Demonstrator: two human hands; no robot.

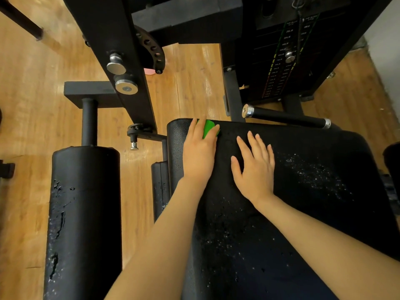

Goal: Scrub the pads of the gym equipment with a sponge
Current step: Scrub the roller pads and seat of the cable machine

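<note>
A wide black seat pad (313, 161) of a gym machine fills the lower right, speckled with white droplets or foam. My left hand (199, 152) presses a green sponge (208, 127) onto the pad's far left corner, fingers laid over it so only part of the sponge shows. My right hand (255, 167) lies flat on the pad beside it, fingers straight and spread, holding nothing. A black cylindrical roller pad (84, 213) stands to the left, its cover cracked and flecked with white.
The machine's black frame arm (121, 61) with two chrome knobs crosses above the left hand. A weight stack (283, 59) stands at the back right, with a black handle bar (285, 116) just beyond the seat. Wooden floor (32, 105) surrounds everything.
</note>
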